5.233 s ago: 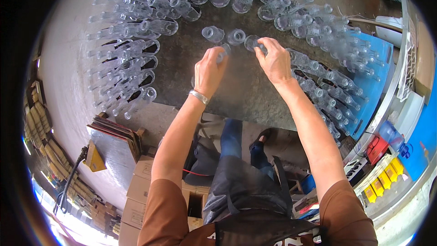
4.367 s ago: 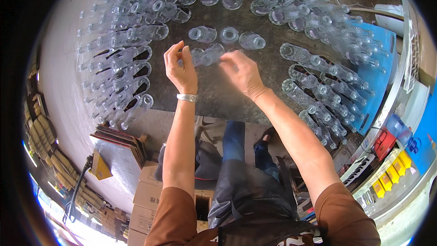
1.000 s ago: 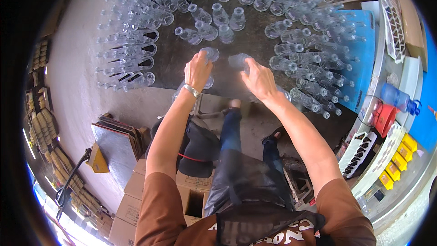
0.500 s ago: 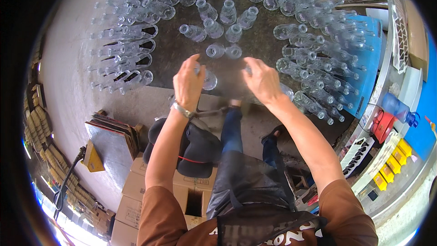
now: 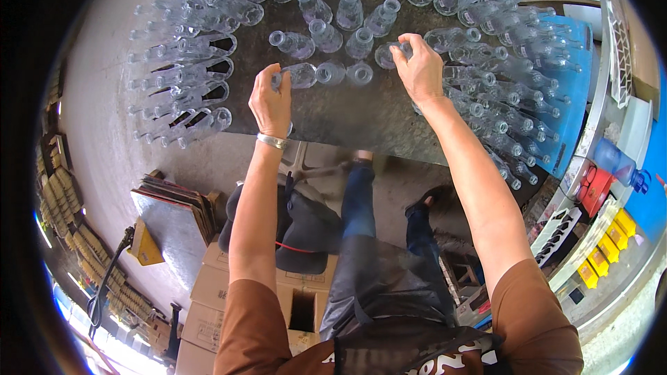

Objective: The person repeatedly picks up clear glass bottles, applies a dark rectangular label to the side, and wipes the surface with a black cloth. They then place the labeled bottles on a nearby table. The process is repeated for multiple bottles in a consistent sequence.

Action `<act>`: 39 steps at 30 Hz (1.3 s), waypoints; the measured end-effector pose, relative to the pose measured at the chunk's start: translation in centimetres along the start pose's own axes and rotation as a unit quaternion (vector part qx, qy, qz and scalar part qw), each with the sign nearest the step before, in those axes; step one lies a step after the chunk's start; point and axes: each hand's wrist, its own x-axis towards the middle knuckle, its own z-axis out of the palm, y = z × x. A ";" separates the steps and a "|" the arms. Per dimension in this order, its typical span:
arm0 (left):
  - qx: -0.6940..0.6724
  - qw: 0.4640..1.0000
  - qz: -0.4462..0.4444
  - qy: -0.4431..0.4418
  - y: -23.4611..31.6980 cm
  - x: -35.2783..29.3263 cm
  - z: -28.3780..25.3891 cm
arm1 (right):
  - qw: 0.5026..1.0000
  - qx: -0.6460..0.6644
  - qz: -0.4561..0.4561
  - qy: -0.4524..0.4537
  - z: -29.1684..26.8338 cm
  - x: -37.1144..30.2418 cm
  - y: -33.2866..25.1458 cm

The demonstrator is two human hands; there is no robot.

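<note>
My left hand (image 5: 269,103) is closed on the neck of a clear glass bottle (image 5: 301,76), whose base is at the left end of the front row in the middle group. Farther right, my right hand (image 5: 421,73) has its fingers closed round the neck of another glass bottle (image 5: 384,56). That one is beside the second row, close to a standing bottle (image 5: 360,43). Several similar bottles stand between and beyond my hands, among them one (image 5: 330,72) in the front row. My fingers partly hide both held necks.
Dense groups of clear bottles stand along the left (image 5: 201,83) and right (image 5: 486,97) of the dark tabletop (image 5: 347,121). A blue board (image 5: 566,118) lies under the right-hand bottles. Below left are a black padded seat (image 5: 306,226) and cardboard boxes (image 5: 208,292).
Both hands have moved away from me, the left slightly left and the right farther up and right. Each now has its bottle beside the middle group, where those spots were bare.
</note>
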 end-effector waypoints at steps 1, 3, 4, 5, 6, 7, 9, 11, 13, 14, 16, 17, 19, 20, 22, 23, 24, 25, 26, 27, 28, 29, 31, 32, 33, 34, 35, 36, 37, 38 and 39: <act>0.012 1.000 0.008 0.008 0.1 -0.2 0.0 | 1.000 -0.002 -0.005 0.002 0.2 0.0 0.3; 0.008 1.000 -0.008 0.020 1.1 -0.6 -0.4 | 0.999 0.022 -0.015 0.046 0.0 -0.2 -0.3; -0.007 0.999 -0.029 0.023 1.8 -1.0 -0.7 | 0.997 0.048 0.020 0.052 -0.5 -0.9 -0.7; -0.021 0.998 -0.051 0.028 2.4 -1.6 -1.2 | 0.994 0.075 0.052 0.057 -1.3 -1.3 -1.6; -0.023 0.997 -0.055 0.044 2.6 -2.1 -1.4 | 0.992 0.081 0.057 0.078 -1.9 -1.7 -2.1; -0.046 0.995 -0.061 0.061 2.7 -2.8 -1.4 | 0.991 0.081 0.050 0.091 -2.0 -2.3 -2.1; -0.092 0.989 -0.071 0.092 3.7 -4.0 -1.1 | 0.989 0.079 0.040 0.119 -2.0 -3.6 -1.8; -0.122 0.985 -0.077 0.092 4.1 -5.1 -0.4 | 0.986 0.099 0.055 0.124 -1.1 -4.7 -1.8; -0.120 0.987 -0.071 0.076 4.0 -6.2 0.5 | 0.984 0.113 0.047 0.129 0.0 -5.4 -1.7; -0.136 0.984 -0.087 0.070 4.7 -6.4 0.8 | 0.982 0.122 0.049 0.132 0.5 -5.6 -1.6; -0.138 0.985 -0.069 0.074 4.6 -6.7 1.8 | 0.980 0.148 0.040 0.131 1.3 -5.9 -1.4; -0.139 0.985 -0.060 0.077 4.5 -6.8 2.3 | 0.978 0.164 0.036 0.126 1.5 -6.0 -1.4; -0.116 0.988 -0.048 0.084 4.4 -7.1 2.6 | 0.982 0.160 0.028 0.102 1.6 -6.5 -1.7; -0.104 0.990 -0.040 0.084 4.3 -7.1 3.0 | 0.982 0.155 0.021 0.102 1.6 -6.6 -1.5; -0.101 0.990 -0.056 0.076 4.9 -7.3 2.8 | 0.983 0.158 0.025 0.091 0.8 -6.8 -1.7; -0.090 0.993 -0.040 0.071 5.3 -7.3 2.7 | 0.985 0.140 0.004 0.101 0.0 -6.8 -1.5; -0.064 0.995 -0.044 0.062 5.2 -7.4 2.3 | 0.986 0.125 -0.002 0.107 -1.1 -7.1 -2.0; -0.044 0.997 -0.045 0.050 5.5 -7.6 2.1 | 0.986 0.110 -0.007 0.125 -2.4 -7.6 -2.3; -0.024 0.998 -0.036 0.048 5.6 -7.9 1.4 | 0.984 0.114 -0.011 0.138 -4.0 -8.2 -2.8; -0.009 0.999 -0.024 0.040 6.1 -8.3 0.8 | 0.984 0.105 -0.009 0.146 -6.3 -9.3 -3.2; 0.025 0.999 0.013 0.038 6.7 -8.6 -0.2 | 0.983 0.116 -0.001 0.142 -8.8 -10.7 -3.7; 0.053 0.996 0.059 0.035 8.0 -8.5 -1.1 | 0.982 0.122 0.009 0.144 -11.4 -12.7 -3.9; 0.035 0.995 0.092 0.022 11.5 -8.9 -3.0 | 0.983 0.125 0.047 0.126 -16.9 -17.9 -3.9; 0.004 0.993 0.121 0.014 14.5 -9.9 -3.9 | 0.980 0.117 0.054 0.151 -19.2 -21.1 -3.5; -0.025 0.988 0.152 0.006 17.9 -10.6 -4.5 | 0.979 0.101 0.073 0.161 -22.7 -24.4 -3.6; -0.064 0.984 0.164 -0.032 21.3 -11.5 -4.7 | 0.976 0.093 0.110 0.164 -25.9 -27.8 -3.4; -0.099 0.977 0.175 -0.074 24.5 -12.9 -4.7 | 0.972 0.080 0.147 0.165 -29.4 -31.3 -3.3; -0.123 0.968 0.185 -0.121 27.7 -14.5 -4.7 | 0.964 0.057 0.179 0.188 -32.9 -34.9 -3.1; -0.144 0.956 0.192 -0.168 30.9 -16.3 -4.4 | 0.955 0.035 0.211 0.208 -36.2 -38.4 -2.9; -0.113 0.942 0.236 -0.209 35.0 -18.1 -3.9 | 0.937 0.002 0.249 0.246 -40.0 -41.8 -2.5; -0.168 0.917 0.263 -0.249 40.0 -21.1 -2.9 | 0.917 -0.034 0.280 0.283 -43.9 -45.7 -1.6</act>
